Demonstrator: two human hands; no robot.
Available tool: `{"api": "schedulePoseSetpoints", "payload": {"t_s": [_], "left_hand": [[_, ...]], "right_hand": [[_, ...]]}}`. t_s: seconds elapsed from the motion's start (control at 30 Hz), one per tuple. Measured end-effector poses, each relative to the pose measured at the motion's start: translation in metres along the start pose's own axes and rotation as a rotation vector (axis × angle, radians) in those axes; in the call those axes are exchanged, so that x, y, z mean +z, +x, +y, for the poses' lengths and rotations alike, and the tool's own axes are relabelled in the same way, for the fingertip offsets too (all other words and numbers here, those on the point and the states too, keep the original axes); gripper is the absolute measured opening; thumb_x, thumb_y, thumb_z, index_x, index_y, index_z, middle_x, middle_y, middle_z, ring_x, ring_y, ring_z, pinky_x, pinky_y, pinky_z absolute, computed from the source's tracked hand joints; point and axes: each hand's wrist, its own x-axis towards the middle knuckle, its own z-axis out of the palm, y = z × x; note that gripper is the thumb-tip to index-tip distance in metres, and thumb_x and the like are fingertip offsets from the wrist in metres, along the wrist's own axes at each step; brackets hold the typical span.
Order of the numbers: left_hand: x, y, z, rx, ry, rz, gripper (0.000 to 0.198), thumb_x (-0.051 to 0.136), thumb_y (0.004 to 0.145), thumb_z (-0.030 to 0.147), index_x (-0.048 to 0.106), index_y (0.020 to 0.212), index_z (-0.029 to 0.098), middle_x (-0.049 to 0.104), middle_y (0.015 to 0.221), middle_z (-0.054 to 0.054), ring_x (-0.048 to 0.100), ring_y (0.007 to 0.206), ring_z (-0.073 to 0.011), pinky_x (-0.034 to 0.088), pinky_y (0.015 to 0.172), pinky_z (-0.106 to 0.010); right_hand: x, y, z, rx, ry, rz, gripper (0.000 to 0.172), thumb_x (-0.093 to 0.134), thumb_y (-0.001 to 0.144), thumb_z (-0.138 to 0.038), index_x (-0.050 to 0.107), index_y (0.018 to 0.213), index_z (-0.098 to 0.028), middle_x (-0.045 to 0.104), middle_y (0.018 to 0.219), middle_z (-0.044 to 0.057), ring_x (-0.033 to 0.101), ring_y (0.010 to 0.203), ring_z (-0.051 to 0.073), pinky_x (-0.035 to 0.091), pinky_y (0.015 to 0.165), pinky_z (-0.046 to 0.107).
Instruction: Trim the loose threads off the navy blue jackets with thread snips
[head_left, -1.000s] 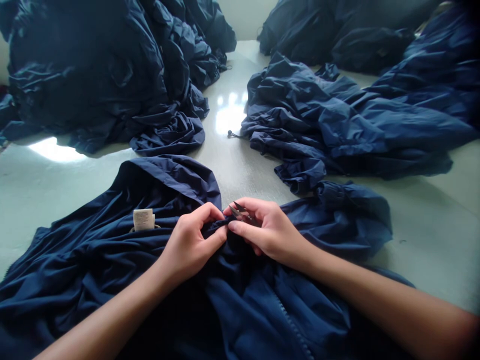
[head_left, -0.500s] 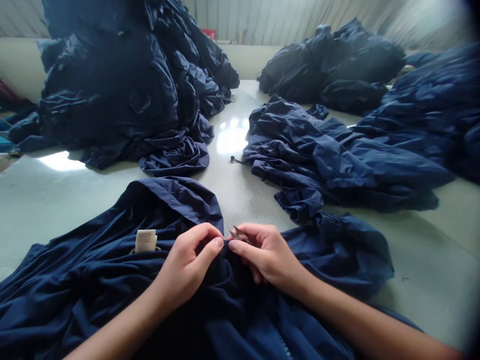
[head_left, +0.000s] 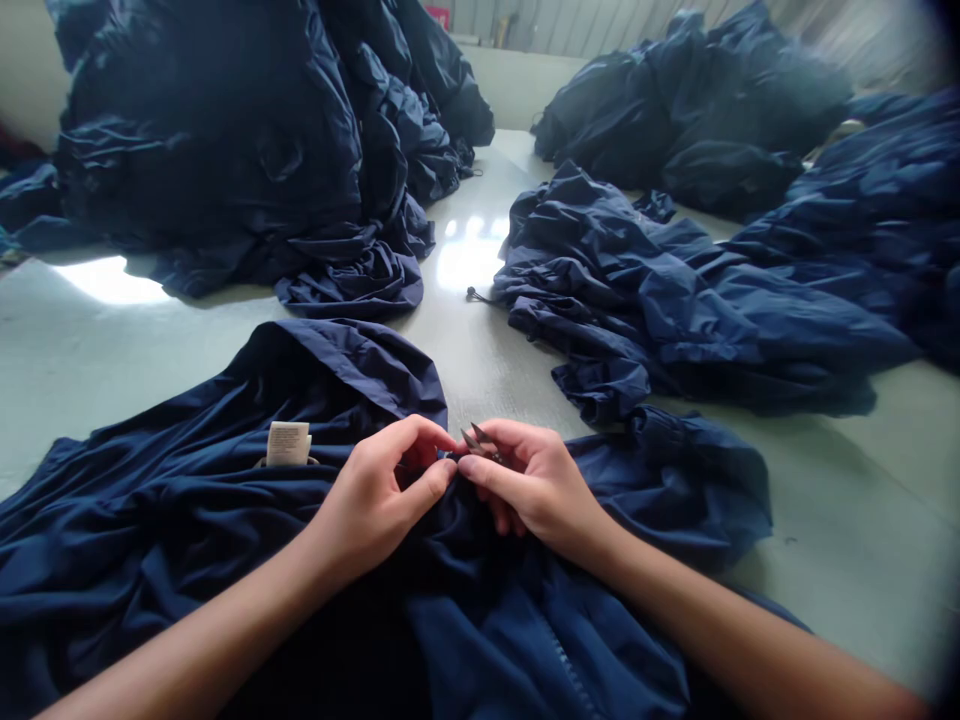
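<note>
Centre: left hand [head_left: 382,485] pinching navy garment [head_left: 187,540], right hand [head_left: 544,485] curled round snips [head_left: 474,445], blades apart; upper left, heaped garments [head_left: 210,140] on pale table [head_left: 112,345]

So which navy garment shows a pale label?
The nearest one, the jacket under the left hand: its label shows; none does on the garment heaps beyond.

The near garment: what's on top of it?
On the garment, a pale label sticks up. The left hand and right hand are at its cloth, the right holding snips. Their fingers mostly cover the spot between them; details there can't be seen.
</note>
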Motion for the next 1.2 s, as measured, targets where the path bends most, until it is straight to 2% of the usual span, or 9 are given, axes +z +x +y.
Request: {"api": "schedulePoseSetpoints", "payload": {"t_s": [0.07, 0.23, 0.5, 0.67, 0.73, 0.87, 1.03, 1.13, 1.2], "left_hand": [[-0.001, 0.001, 0.001, -0.044, -0.035, -0.007, 0.014, 0.067, 0.102, 0.033, 0.072, 0.11, 0.022, 0.069, 0.087, 0.002, 0.062, 0.078, -0.0151, 0.049, 0.071, -0.026], [-0.005, 0.002, 0.004, -0.097, -0.084, -0.036, 0.018, 0.068, 0.101, 0.033, 0.069, 0.089, 0.019, 0.064, 0.079, 0.003, 0.056, 0.074, -0.0137, 0.043, 0.068, -0.025], [-0.006, 0.003, 0.001, -0.132, -0.144, -0.005, 0.026, 0.054, 0.106, 0.034, 0.056, 0.084, 0.02, 0.051, 0.076, 0.004, 0.043, 0.07, -0.0139, 0.036, 0.065, -0.027], [-0.002, -0.003, 0.004, -0.084, -0.102, 0.008, 0.037, 0.044, 0.112, 0.045, 0.053, 0.085, 0.022, 0.053, 0.08, 0.002, 0.049, 0.075, -0.0166, 0.041, 0.071, -0.029], [0.001, -0.005, 0.003, -0.045, -0.032, 0.002, 0.031, 0.053, 0.11, 0.049, 0.058, 0.095, 0.023, 0.058, 0.088, 0.0, 0.054, 0.081, -0.018, 0.043, 0.074, -0.03], [0.004, -0.005, -0.003, 0.01, 0.093, -0.008, 0.022, 0.065, 0.105, 0.045, 0.063, 0.112, 0.024, 0.067, 0.108, -0.003, 0.062, 0.098, -0.0209, 0.047, 0.087, -0.032], [0.002, -0.005, -0.003, -0.031, 0.054, -0.004, 0.021, 0.065, 0.105, 0.046, 0.068, 0.106, 0.025, 0.071, 0.103, -0.001, 0.066, 0.098, -0.0214, 0.05, 0.087, -0.031], [-0.001, -0.004, 0.001, -0.074, 0.01, -0.014, 0.02, 0.065, 0.105, 0.045, 0.071, 0.11, 0.026, 0.075, 0.106, -0.001, 0.069, 0.101, -0.0217, 0.051, 0.091, -0.031], [-0.003, -0.003, 0.003, -0.096, -0.013, -0.024, 0.02, 0.066, 0.104, 0.044, 0.073, 0.111, 0.026, 0.076, 0.106, 0.0, 0.07, 0.102, -0.0217, 0.051, 0.092, -0.031]], "right_hand": [[0.0, -0.001, 0.0, -0.01, -0.009, 0.003, 0.016, 0.083, 0.091, -0.028, 0.074, 0.099, -0.018, 0.066, 0.068, -0.005, 0.055, 0.04, 0.006, 0.042, 0.034, 0.013], [0.001, -0.002, -0.001, -0.038, -0.084, 0.014, 0.018, 0.079, 0.096, -0.03, 0.075, 0.108, -0.018, 0.067, 0.072, -0.004, 0.057, 0.044, 0.007, 0.044, 0.037, 0.015], [0.001, -0.003, -0.002, 0.0, -0.103, 0.006, 0.016, 0.077, 0.096, -0.03, 0.073, 0.107, -0.018, 0.066, 0.07, -0.004, 0.057, 0.043, 0.008, 0.045, 0.038, 0.016], [-0.001, -0.001, -0.001, 0.032, -0.046, -0.002, 0.013, 0.075, 0.097, -0.029, 0.071, 0.104, -0.019, 0.065, 0.07, -0.005, 0.054, 0.043, 0.006, 0.044, 0.037, 0.015], [-0.003, 0.0, 0.0, 0.027, -0.022, 0.02, 0.013, 0.075, 0.097, -0.03, 0.07, 0.101, -0.018, 0.065, 0.069, -0.005, 0.053, 0.042, 0.007, 0.042, 0.037, 0.015], [-0.006, -0.002, -0.001, -0.02, 0.011, 0.091, 0.013, 0.075, 0.095, -0.029, 0.068, 0.097, -0.018, 0.066, 0.067, -0.004, 0.055, 0.043, 0.007, 0.04, 0.04, 0.016], [-0.008, -0.004, -0.002, -0.05, 0.054, 0.029, 0.022, 0.068, 0.097, -0.034, 0.075, 0.106, -0.015, 0.074, 0.073, 0.002, 0.054, 0.048, 0.008, 0.037, 0.045, 0.018], [-0.011, -0.001, -0.002, -0.035, 0.083, 0.019, 0.031, 0.058, 0.099, -0.036, 0.077, 0.107, -0.013, 0.076, 0.074, 0.005, 0.054, 0.05, 0.01, 0.035, 0.046, 0.02], [-0.012, 0.0, -0.003, -0.031, 0.07, 0.018, 0.032, 0.055, 0.099, -0.034, 0.078, 0.107, -0.013, 0.075, 0.073, 0.004, 0.053, 0.05, 0.01, 0.036, 0.047, 0.021]]}}
